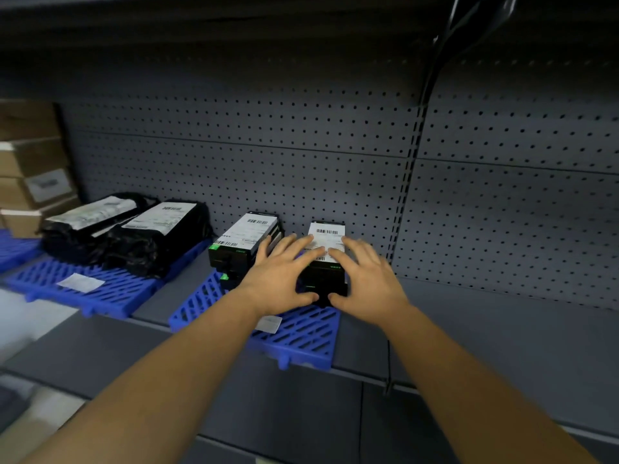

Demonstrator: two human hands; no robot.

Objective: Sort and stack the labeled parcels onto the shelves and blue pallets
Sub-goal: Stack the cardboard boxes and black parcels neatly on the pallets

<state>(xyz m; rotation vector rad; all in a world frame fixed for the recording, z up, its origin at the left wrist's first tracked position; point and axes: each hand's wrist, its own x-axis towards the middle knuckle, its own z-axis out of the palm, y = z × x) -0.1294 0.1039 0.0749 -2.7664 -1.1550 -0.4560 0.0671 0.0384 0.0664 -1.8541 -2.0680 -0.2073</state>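
A black box parcel with a white barcode label stands on the middle blue pallet, against the pegboard. My left hand lies on its left side and my right hand on its right side. The fingers of both hands are spread over the label and both thumbs touch the box's front end. A stack of similar labeled black boxes stands just to the left on the same pallet.
Two black bagged parcels with labels lie on the left blue pallet. Brown cardboard boxes are stacked at far left. The grey shelf extends to the right, with a pegboard back wall behind it.
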